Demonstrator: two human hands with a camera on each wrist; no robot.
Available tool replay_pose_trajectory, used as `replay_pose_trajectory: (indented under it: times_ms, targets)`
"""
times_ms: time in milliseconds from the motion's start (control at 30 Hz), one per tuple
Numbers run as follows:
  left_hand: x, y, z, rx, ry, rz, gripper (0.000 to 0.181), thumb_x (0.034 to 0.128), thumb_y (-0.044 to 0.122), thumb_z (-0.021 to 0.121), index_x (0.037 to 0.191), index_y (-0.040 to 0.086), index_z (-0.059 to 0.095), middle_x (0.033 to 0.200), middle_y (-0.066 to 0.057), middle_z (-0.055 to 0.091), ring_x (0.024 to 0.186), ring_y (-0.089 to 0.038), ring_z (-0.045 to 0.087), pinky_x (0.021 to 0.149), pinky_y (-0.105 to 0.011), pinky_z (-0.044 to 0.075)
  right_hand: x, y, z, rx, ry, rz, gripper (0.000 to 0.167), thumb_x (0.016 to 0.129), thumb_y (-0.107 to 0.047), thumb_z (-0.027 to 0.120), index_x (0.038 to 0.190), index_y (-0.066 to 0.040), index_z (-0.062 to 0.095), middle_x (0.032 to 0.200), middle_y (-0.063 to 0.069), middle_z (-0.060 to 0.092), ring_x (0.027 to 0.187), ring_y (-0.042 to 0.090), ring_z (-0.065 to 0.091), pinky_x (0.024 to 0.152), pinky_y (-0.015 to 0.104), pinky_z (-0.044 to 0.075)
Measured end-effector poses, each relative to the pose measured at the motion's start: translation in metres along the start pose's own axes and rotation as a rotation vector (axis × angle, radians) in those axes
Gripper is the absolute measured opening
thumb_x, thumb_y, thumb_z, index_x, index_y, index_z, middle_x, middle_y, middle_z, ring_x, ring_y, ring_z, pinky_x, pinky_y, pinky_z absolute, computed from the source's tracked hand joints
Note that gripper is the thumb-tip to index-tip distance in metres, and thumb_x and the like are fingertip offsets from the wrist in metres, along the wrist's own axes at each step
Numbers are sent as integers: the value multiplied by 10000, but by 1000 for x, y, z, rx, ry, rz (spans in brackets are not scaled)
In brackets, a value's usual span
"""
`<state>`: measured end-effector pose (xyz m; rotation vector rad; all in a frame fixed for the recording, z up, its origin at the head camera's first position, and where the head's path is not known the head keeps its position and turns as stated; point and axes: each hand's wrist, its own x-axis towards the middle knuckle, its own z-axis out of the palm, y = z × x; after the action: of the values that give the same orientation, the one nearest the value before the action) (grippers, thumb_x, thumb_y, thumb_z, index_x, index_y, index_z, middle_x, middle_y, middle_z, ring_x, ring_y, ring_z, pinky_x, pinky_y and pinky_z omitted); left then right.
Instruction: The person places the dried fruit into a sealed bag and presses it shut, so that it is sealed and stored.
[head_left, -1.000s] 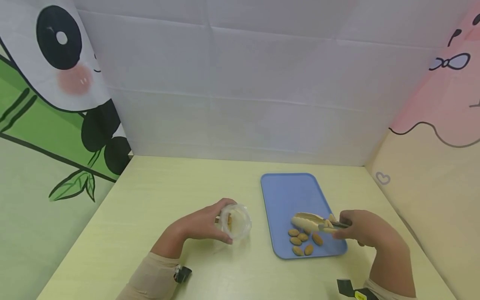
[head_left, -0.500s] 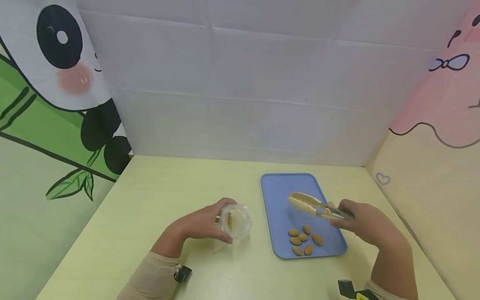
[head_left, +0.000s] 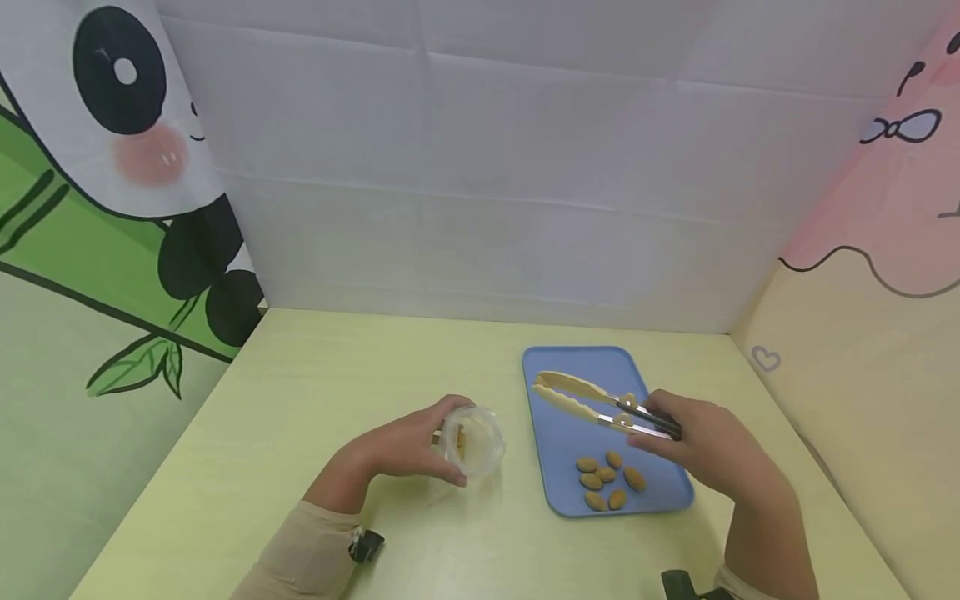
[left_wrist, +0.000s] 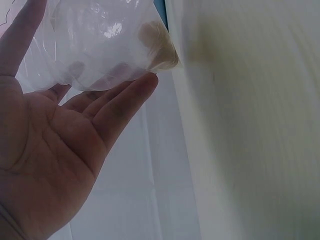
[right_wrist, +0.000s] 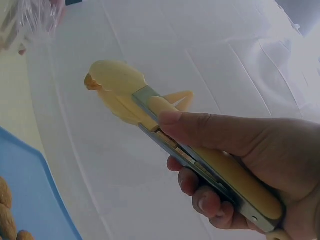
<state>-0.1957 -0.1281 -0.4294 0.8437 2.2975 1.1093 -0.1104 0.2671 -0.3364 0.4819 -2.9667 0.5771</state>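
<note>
My left hand (head_left: 411, 442) holds a clear plastic jar (head_left: 480, 442) upright on the table, thumb and fingers round its sides. Through its wall in the left wrist view, a few brown almonds (left_wrist: 157, 46) show blurred at the bottom. Cream-tipped metal tongs (head_left: 596, 400) are gripped by my right hand (head_left: 701, 437) above the blue tray (head_left: 551, 475). Between the tong tips, the right wrist view shows one brown almond (right_wrist: 91, 83). Several more almonds (head_left: 604, 474) lie near the tray's front end, below the tongs.
The pale yellow table (head_left: 337, 358) carries the tray to the right of the jar. A white sheet (head_left: 480, 167) stands as a wall along the back edge. Printed side panels rise at left and right, the pink and cream one (head_left: 862, 333) close beside my right arm.
The tongs have risen off the almonds and moved forward and left over the tray, carrying one almond. My left hand and the jar stay in place.
</note>
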Motion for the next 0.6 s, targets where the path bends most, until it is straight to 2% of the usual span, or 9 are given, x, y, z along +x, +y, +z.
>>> replay_pose_trajectory:
  times_ms: [167, 400, 600]
  targets:
    - [0, 0, 0, -2, -1, 9, 943, 671, 502, 865, 1417, 341, 312, 1331, -48, 525, 1122, -168, 532, 938, -411, 450, 2, -17, 9, 34, -8, -48, 262, 857, -524, 691, 908, -313, 545, 641, -170, 418, 577, 1, 393, 549, 223, 350]
    - [-1, -1, -1, -66, -31, 13, 935, 700, 436, 869, 1432, 321, 299, 1328, -74, 517, 1129, -226, 557, 957, -397, 461, 6, -39, 18, 95, -59, -97, 248, 848, -563, 665, 920, -356, 549, 602, -205, 477, 525, -25, 466, 546, 220, 390]
    - [-3, 0, -1, -70, -37, 7, 933, 724, 407, 860, 1449, 311, 281, 1278, -48, 536, 1071, -165, 568, 920, -373, 481, 9, -47, 25, 62, -63, -136, 235, 832, -504, 717, 949, -358, 574, 680, -227, 477, 589, -27, 453, 557, 209, 395]
